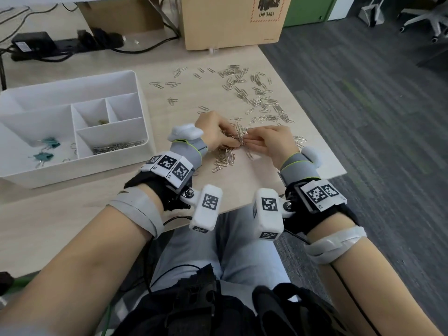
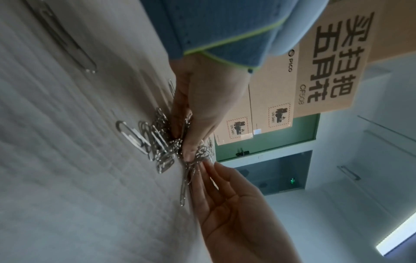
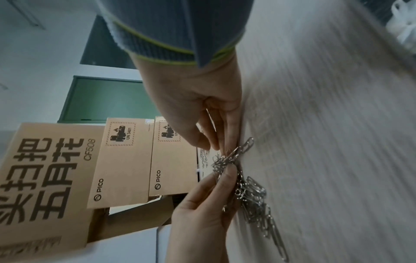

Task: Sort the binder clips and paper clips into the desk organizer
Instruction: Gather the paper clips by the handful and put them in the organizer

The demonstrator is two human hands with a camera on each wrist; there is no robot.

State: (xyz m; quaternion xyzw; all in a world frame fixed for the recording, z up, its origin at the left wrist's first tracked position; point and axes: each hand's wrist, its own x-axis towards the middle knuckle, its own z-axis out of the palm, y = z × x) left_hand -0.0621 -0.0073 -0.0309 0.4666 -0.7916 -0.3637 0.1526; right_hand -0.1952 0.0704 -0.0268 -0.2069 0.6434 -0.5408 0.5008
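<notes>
Two hands meet at frame centre: your left hand (image 1: 215, 134) pinches tangled bunch of paper clips (image 1: 240, 139), your right hand (image 1: 271, 141) nips same bunch with fingers nearly straight. Loose paper clips (image 1: 254, 93) scattered upper centre; white desk organizer (image 1: 135, 93) left, teal binder clips (image 1: 49, 143) inside.

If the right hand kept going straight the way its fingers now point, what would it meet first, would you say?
The right hand points left, at the bunch of paper clips at its fingertips; right behind it is the left hand. Depth between them is unclear.
</notes>
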